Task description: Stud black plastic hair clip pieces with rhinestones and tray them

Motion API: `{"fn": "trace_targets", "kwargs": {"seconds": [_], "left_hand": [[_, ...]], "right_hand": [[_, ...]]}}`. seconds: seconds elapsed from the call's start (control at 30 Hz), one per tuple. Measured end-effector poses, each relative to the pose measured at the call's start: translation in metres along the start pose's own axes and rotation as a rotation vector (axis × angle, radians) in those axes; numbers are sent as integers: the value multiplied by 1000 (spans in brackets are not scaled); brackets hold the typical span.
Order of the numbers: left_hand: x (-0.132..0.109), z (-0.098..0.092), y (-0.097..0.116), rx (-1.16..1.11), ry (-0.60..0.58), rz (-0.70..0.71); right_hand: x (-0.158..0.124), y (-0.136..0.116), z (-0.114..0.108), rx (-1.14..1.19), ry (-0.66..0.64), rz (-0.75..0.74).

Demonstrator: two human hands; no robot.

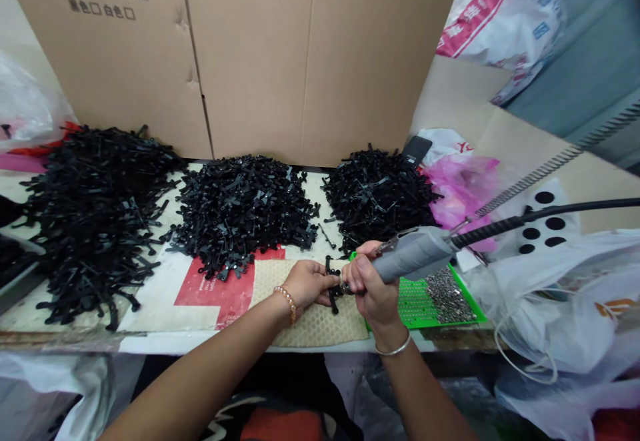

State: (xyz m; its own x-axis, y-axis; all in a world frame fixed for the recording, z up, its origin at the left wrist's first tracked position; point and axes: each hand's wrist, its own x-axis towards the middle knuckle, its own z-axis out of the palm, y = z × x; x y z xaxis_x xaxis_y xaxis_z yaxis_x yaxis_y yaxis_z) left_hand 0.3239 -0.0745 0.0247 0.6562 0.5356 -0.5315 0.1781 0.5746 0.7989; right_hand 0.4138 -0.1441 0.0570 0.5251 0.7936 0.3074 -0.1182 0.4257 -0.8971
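My right hand [370, 289] is wrapped round a grey electric screwdriver [415, 254], tilted so its tip points left and its cable runs off to the right. The tip meets a small black plastic part [333, 294], which the fingers of my left hand [313, 284] pinch over a beige textured mat [300, 333]. My fingers partly hide both the part and the tip. Just right of my right hand lies a green tray [415, 311] with rows of holes and a heap of small metal screws [453, 297].
Black plastic parts lie in a left pile [95, 207], a middle pile [245, 207] and a right pile [380, 194]. Cardboard [260, 61] walls the back. A coiled spring [550, 167] slants up from the screwdriver. Plastic bags [565, 314] crowd the right side.
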Motion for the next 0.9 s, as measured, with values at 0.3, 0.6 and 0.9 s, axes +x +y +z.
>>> {"fn": "trace_targets", "kwargs": {"seconds": [0.3, 0.6, 0.9], "left_hand": [[2, -3, 0, 8, -30, -7], [-1, -4, 1, -34, -51, -22], [-8, -6, 6, -9, -50, -29]], "right_hand": [[-1, 13, -9, 21, -205, 45], [9, -37, -25, -13, 205, -157], [8, -18, -73, -172, 393, -59]]}}
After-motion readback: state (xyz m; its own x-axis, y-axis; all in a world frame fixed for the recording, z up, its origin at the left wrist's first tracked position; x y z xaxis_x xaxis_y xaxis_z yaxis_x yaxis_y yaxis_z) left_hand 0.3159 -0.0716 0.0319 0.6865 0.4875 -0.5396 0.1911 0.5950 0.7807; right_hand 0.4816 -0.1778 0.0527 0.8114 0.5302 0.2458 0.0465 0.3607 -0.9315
